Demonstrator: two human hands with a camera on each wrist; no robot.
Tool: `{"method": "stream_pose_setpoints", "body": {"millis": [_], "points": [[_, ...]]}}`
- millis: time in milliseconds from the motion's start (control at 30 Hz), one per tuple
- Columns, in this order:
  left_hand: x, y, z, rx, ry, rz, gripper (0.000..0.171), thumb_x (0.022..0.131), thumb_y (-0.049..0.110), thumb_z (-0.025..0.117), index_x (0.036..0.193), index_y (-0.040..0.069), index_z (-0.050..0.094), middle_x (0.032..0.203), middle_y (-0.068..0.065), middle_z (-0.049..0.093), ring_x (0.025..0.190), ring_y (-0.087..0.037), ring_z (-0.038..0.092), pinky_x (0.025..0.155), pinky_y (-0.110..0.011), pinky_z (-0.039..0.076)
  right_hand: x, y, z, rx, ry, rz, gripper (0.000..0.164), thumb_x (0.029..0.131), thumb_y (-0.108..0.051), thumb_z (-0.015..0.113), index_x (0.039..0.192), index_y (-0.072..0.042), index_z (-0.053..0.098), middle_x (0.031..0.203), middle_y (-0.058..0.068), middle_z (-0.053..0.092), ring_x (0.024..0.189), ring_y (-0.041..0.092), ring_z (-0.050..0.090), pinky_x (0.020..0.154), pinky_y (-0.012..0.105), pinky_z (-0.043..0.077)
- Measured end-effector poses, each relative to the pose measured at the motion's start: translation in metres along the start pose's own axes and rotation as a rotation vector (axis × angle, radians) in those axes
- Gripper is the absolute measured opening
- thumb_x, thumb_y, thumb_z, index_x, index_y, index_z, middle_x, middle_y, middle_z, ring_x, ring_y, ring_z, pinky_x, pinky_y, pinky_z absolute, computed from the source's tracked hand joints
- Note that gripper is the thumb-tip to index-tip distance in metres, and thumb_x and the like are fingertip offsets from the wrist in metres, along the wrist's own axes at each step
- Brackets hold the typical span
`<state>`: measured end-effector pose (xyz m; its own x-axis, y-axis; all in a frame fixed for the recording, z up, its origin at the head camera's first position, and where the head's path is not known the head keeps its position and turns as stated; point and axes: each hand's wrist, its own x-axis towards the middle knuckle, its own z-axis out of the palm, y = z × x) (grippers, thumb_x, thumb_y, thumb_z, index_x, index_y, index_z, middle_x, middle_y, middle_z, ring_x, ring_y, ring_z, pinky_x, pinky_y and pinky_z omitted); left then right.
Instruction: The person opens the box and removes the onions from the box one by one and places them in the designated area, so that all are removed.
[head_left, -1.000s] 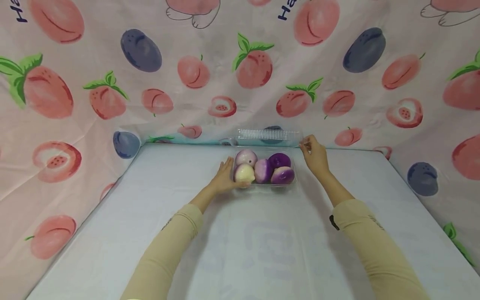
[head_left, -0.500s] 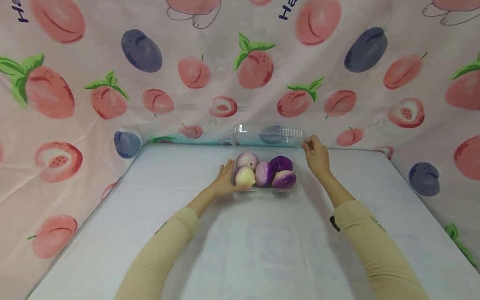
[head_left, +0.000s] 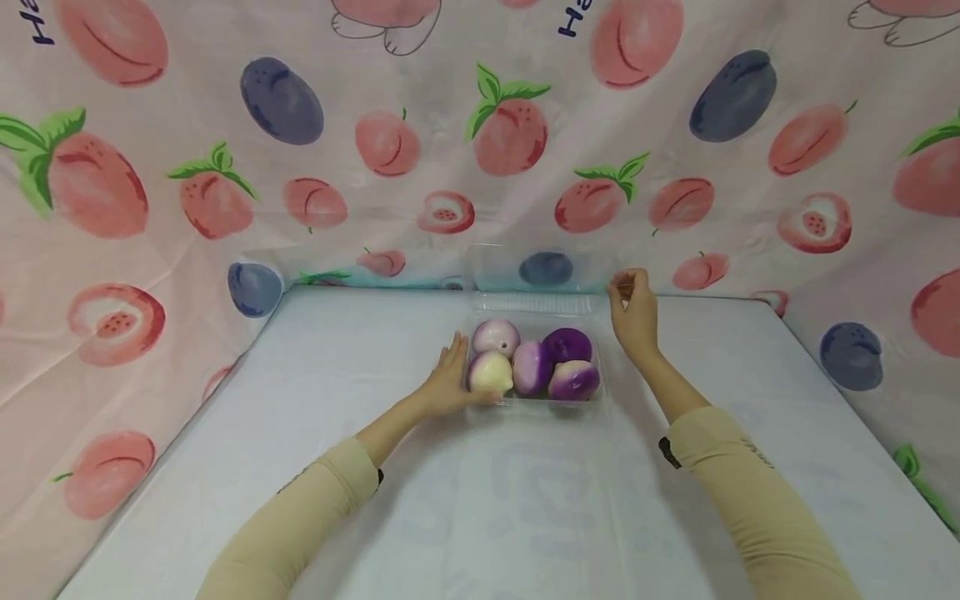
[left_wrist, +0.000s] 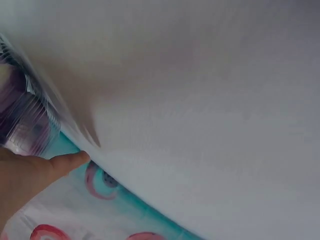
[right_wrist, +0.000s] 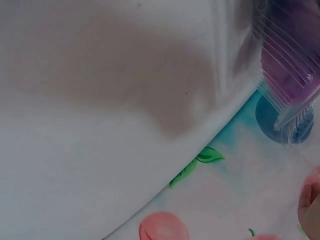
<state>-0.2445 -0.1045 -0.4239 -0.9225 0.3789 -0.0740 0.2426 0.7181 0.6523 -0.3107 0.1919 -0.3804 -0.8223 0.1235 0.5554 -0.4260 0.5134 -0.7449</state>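
Note:
A clear plastic clamshell box (head_left: pixel 536 403) holds several purple-and-white onions (head_left: pixel 531 367) at the far side of the table. Its clear lid (head_left: pixel 517 302) stands raised at the back, against the printed cloth. My left hand (head_left: pixel 450 382) grips the box's left front corner, thumb along the front and fingers along the left side. At the lid's right edge, the bent fingers of my right hand (head_left: pixel 634 312) pinch the plastic; the exact contact is hard to see. In the left wrist view, one straight digit (left_wrist: pixel 70 161) shows beside the box.
A white-covered table (head_left: pixel 525 500) lies under the box. Behind it and at both sides hangs a pink cloth (head_left: pixel 420 75) printed with peaches and plums, meeting the table's back edge close behind the lid.
The box with the onions has slid nearer to me, my left hand moving along with it. The lid has swung further back and up; my right hand has hardly moved.

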Motion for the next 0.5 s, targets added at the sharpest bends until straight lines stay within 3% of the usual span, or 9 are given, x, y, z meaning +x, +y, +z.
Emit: {"method": "stream_pose_setpoints", "body": {"millis": [200,500], "points": [[-0.015,-0.003,0.013,-0.058,0.055,0.019,0.126,0.07,0.064,0.07,0.15,-0.002,-0.002,0.157,-0.02,-0.009,0.143,-0.046,-0.003,0.113,-0.058,0.01,-0.005,0.006,0.006,0.006,-0.06,0.01,0.041,0.092,0.007,0.046,0.132,0.004,0.034,0.103,0.027,0.052,0.1,0.039,0.055,0.089,0.048,0.046],[-0.028,0.011,0.015,-0.02,0.017,-0.012,0.124,0.072,0.062,0.07,0.15,-0.001,-0.004,0.158,-0.016,-0.009,0.143,-0.045,-0.005,0.113,-0.058,0.012,-0.004,0.02,0.006,-0.2,-0.127,0.068,0.036,0.091,0.005,0.05,0.127,0.011,0.044,0.1,0.029,0.061,0.09,0.043,0.062,0.078,0.048,0.05]]}}
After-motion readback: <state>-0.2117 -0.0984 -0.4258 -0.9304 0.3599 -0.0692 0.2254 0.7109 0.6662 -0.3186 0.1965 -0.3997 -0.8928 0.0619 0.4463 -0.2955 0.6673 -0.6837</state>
